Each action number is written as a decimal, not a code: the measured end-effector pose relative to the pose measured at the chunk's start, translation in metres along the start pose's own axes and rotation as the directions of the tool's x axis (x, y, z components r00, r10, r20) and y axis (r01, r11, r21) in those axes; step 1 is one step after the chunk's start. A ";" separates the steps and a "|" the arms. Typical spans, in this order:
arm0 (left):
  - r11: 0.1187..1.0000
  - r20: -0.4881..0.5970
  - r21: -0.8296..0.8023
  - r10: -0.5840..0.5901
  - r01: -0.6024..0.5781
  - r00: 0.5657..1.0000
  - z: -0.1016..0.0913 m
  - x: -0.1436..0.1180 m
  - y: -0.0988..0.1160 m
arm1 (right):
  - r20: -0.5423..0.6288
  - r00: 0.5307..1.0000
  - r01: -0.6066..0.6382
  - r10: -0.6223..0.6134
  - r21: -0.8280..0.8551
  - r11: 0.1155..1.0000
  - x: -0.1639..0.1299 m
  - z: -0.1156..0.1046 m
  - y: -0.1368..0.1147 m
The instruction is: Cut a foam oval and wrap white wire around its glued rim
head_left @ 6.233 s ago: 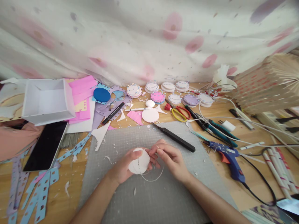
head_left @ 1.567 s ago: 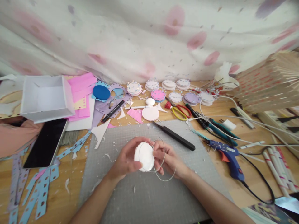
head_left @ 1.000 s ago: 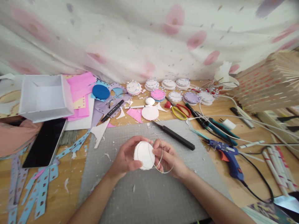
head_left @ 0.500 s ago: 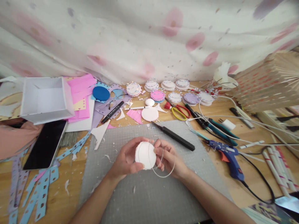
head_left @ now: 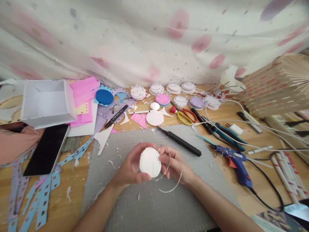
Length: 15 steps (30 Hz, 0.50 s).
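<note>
My left hand [head_left: 127,167] grips a white foam ball [head_left: 149,162] just above the grey cutting mat [head_left: 154,206], thumb below and fingers over the top. A thin silver wire [head_left: 172,187] runs in loops around the ball. My right hand [head_left: 175,165] pinches that wire at the ball's right side, and the wire's free end curls down and to the right over the mat.
Behind the mat lie a black craft knife [head_left: 180,141], red and yellow scissors [head_left: 183,116], a pink foam disc [head_left: 154,118] and rows of decorated discs [head_left: 163,99]. A blue glue gun [head_left: 235,162] with cables lies right. A phone [head_left: 47,149], a white box [head_left: 47,103] and paper strips lie left.
The wire went from one loose loop under the ball to loops drawn around it. Its free end now hangs lower right. Both hands stayed over the mat.
</note>
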State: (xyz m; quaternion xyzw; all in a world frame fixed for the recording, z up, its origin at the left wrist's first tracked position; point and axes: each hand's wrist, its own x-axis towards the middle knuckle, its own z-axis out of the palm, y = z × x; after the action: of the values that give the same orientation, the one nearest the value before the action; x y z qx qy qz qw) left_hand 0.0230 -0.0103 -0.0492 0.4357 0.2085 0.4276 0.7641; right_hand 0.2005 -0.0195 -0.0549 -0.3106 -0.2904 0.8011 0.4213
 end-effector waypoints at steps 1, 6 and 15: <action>1.000 0.012 -0.028 -0.013 0.014 1.000 0.001 0.000 0.001 | 0.019 1.000 -0.021 0.021 -0.006 1.000 -0.001 0.000 0.001; 0.989 0.054 -0.129 -0.061 0.068 0.997 0.001 -0.002 0.005 | 0.161 0.981 -0.107 0.104 0.008 0.994 -0.003 0.000 0.001; 0.985 0.110 -0.122 -0.110 0.123 0.988 0.000 -0.001 0.005 | 0.227 0.966 -0.126 0.123 0.000 0.992 -0.004 -0.002 0.003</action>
State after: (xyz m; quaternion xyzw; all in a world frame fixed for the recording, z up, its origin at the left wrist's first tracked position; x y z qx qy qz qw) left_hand 0.0199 -0.0101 -0.0450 0.3941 0.1661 0.3715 0.8241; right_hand 0.2018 -0.0238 -0.0574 -0.2319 -0.3106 0.8582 0.3365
